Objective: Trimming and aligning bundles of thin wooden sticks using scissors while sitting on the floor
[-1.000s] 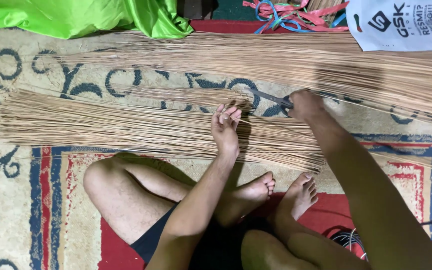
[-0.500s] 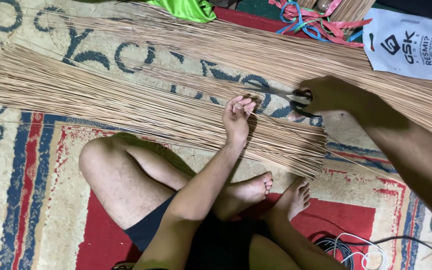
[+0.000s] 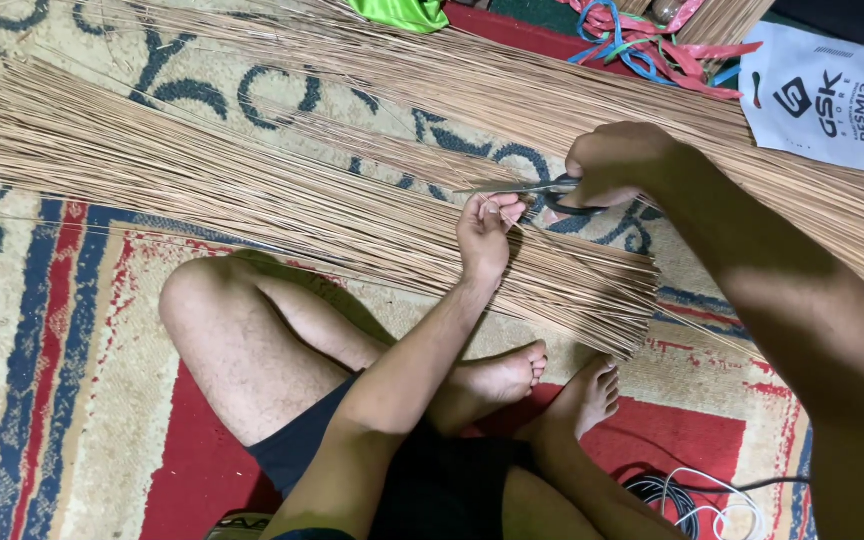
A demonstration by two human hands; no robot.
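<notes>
Since the frame half a second back, we see the right hand (image 3: pixel 617 160) has drawn nearer the left hand (image 3: pixel 485 238), and the pair of dark-handled metal scissors (image 3: pixel 542 192) now lies almost level, its blades pointing left just above the left fingertips; the view has also shifted slightly, so the green cloth (image 3: pixel 402 12) shows less. The left hand rests on the near bundle of thin tan palm-leaf ribs (image 3: pixel 282 215), its fingers pressed together and pinching what looks like a single rib, though it is too thin for us to be sure. The right fingers are curled tight around the scissor handles; we cannot tell how far the blades part. We count two hands, one pair of scissors and two long bundles of ribs, the far bundle (image 3: pixel 512 90) lying beyond the first on the patterned red, blue and cream carpet (image 3: pixel 42 330). One white plastic bag (image 3: pixel 832 95) sits at upper right beside one tangle of pink and blue plastic strips (image 3: pixel 652 40).
</notes>
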